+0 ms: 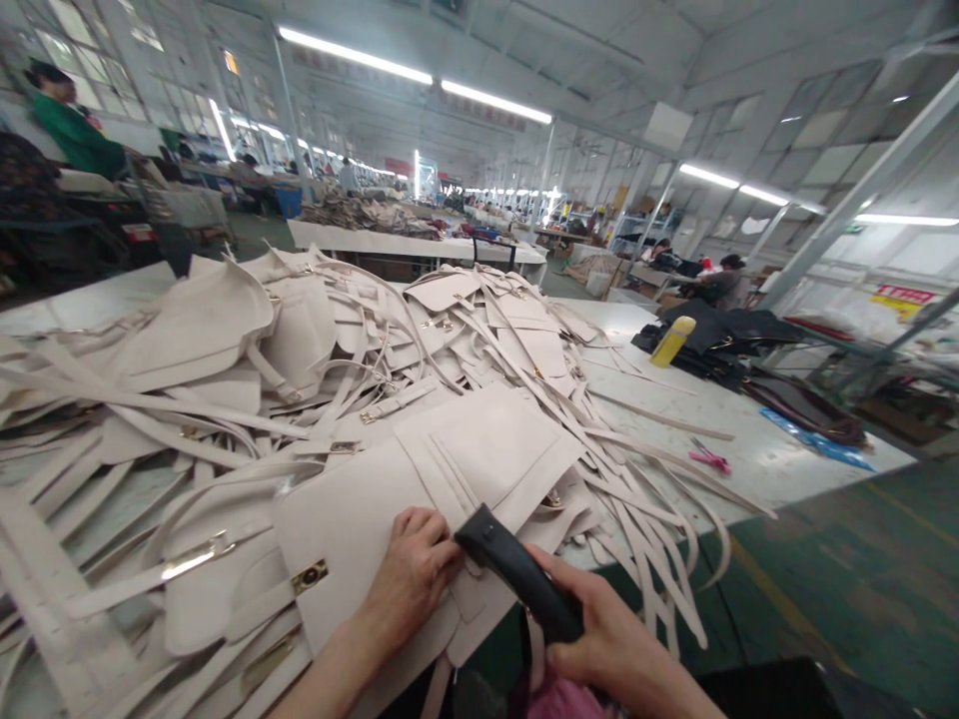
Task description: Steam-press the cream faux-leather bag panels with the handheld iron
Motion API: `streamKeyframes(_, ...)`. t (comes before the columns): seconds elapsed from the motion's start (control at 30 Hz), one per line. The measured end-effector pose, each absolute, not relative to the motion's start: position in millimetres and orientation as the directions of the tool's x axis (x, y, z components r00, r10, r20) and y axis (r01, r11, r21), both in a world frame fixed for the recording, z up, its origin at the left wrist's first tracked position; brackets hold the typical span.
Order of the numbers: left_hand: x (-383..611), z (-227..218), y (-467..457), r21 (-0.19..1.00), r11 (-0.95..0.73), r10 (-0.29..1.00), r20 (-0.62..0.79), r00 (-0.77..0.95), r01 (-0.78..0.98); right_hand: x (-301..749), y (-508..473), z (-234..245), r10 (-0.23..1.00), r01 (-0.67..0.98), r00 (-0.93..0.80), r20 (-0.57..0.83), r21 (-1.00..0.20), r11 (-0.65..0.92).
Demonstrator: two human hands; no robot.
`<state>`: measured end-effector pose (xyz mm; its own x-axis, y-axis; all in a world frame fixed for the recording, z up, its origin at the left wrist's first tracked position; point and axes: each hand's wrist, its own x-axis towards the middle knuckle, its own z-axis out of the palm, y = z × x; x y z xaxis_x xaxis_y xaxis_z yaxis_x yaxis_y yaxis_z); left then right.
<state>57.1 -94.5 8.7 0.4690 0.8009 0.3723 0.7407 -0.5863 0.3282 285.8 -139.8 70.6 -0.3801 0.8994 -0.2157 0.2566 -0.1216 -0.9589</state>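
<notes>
A large beige leather bag panel [479,449] with a gold lock plate [310,576] lies in front of me on the pile. My left hand [416,569] rests on it, fingers curled and pinching near a narrow strap; its fingertips are partly hidden, so what they pinch I cannot make out. In my right hand [599,629] is a black, curved, stapler-like tool [516,569], gripped at its lower end and tilted up to the left. Its far tip is right beside my left fingertips, over the panel. The tool's underside is hidden.
Beige leather bag parts and straps [300,330] with gold buckles heap across the white table [809,469]. Straps hang over its right edge. Pink-handled scissors [709,457], a yellow bottle [672,342] and black bags [719,335] lie to the right. Other people sit farther back.
</notes>
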Motion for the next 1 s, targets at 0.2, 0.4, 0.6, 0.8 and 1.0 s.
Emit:
streamKeyframes(0.2, 54.8, 7.9, -95.1, 0.385, -0.592, 0.801, 0.381, 0.462, 0.708, 289.6, -137.3, 77.3, 0.941, 0.286, -0.275, -0.197, -0.951, -0.116)
streamKeyframes(0.4, 58.8, 2.7, -97.5, 0.388, -0.571, 0.818, 0.346, 0.46, 0.724, 285.0, -143.6, 72.2, 0.87, 0.242, -0.409, -0.276, -0.952, -0.188)
streamKeyframes(0.6, 67.3, -1.2, -99.7, 0.4, -0.562, 0.826, 0.323, 0.463, 0.724, 268.3, -124.1, 57.5, 0.859, 0.135, -0.453, -0.238, -0.971, -0.198)
streamKeyframes(0.8, 68.6, 0.3, -100.7, 0.414, -0.547, 0.837, 0.281, 0.47, 0.727, 252.6, -84.2, 58.7, 0.887, 0.185, -0.437, -0.15, -0.98, -0.074)
streamKeyframes(1.0, 67.8, 5.2, -104.0, 0.428, -0.567, 0.824, 0.293, 0.486, 0.704, 274.5, -91.9, 83.4, 0.904, 0.203, -0.396, -0.163, -0.975, -0.087)
